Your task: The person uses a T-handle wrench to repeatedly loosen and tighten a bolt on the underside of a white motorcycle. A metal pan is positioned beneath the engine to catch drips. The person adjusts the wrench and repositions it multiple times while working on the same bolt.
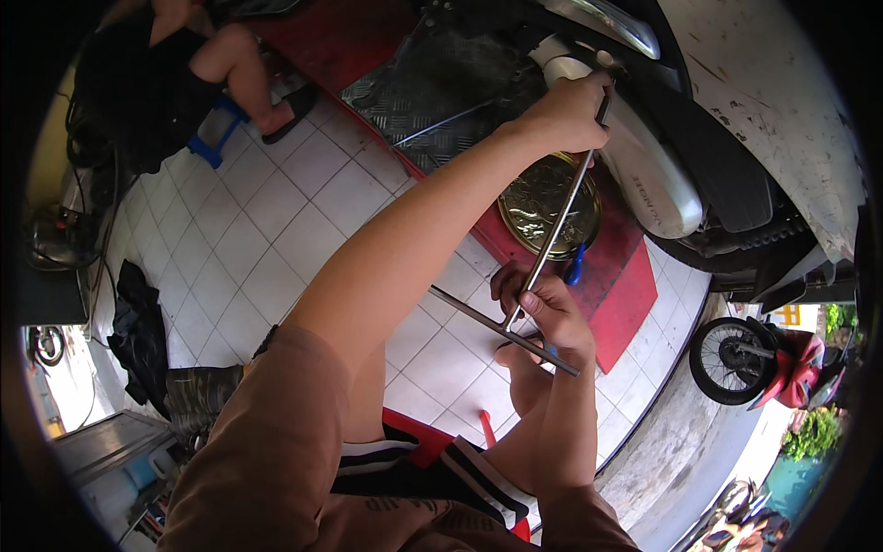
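A long metal T-handle wrench [563,219] slants across the middle of the view, its crossbar [469,311] nearest to me. Around the shaft just above the crossbar, the fingers of my right hand [552,313] are curled. My left hand [578,112] is closed about the far end of the shaft, beside the motorcycle [648,175] and its silver-white cover. My left fingers hide part of that end. Below the shaft sits a round gold-coloured tray [517,225] with small pieces in it that I cannot make out. A blue-handled tool [576,265] lies at the tray's near edge.
The motorcycle stands by a red platform [630,294] with a metal tread plate [432,129]; a thin rod [441,124] lies there. At the upper left another person sits on a blue stool [219,133]. Black cloth [140,331] lies on the white tiles [276,216]. Another motorcycle [736,359] stands right.
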Available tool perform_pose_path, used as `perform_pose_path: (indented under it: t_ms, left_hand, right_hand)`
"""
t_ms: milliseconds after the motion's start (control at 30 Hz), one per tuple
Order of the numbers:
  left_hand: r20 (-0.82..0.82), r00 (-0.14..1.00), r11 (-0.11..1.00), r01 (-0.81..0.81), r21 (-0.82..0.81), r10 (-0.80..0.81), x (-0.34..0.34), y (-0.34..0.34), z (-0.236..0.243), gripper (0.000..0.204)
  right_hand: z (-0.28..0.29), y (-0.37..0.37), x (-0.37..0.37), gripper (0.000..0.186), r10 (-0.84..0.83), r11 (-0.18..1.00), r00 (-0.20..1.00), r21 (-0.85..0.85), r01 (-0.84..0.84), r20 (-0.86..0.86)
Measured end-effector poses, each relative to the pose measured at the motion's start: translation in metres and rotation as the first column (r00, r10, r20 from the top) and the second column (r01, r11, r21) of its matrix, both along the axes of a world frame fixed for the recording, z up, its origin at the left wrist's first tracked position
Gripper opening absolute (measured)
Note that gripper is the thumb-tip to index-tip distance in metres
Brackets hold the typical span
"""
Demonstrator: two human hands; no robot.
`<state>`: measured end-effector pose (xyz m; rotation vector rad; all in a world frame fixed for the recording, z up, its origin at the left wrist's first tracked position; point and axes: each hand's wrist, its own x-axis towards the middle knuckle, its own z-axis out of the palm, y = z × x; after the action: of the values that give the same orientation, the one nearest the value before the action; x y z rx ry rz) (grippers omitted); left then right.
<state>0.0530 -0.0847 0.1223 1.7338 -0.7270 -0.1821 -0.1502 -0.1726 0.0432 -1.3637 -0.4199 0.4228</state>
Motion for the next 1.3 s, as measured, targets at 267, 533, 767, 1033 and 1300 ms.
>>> perform_pose_path:
  t_ms: [267, 533, 767, 1033, 1300]
  left_hand:
    - [-0.076, 0.995, 0.989, 0.077, 0.125, -0.068, 0.035, -0.017, 0.014, 0.054]
    - [-0.07, 0.994, 0.977, 0.1, 0.188, -0.088, 0.031, -0.014, 0.021, 0.052]
    - [-0.054, 0.996, 0.982, 0.078, 0.173, -0.07, 0.031, -0.012, 0.02, 0.055]
    - [-0.065, 0.996, 0.978, 0.074, 0.195, -0.063, 0.033, -0.01, 0.025, 0.056]
    - [-0.355, 0.907, 0.966, -0.257, -0.038, 0.227, -0.046, 0.126, -0.011, 0.04]
  right_hand:
    - [0.007, 0.016, 0.015, 0.049, -0.235, 0.969, 0.967, 0.102, 0.225, 0.097]
    - [0.007, 0.027, 0.02, 0.047, -0.218, 0.973, 0.96, 0.12, 0.199, 0.174]
    - [0.008, 0.027, 0.021, 0.047, -0.218, 0.972, 0.958, 0.133, 0.196, 0.185]
    - [0.004, 0.026, 0.023, 0.049, -0.265, 0.96, 0.95, 0.136, 0.245, 0.164]
    - [0.012, 0.061, 0.035, 0.048, -0.235, 0.911, 0.972, 0.344, 0.225, -0.014]
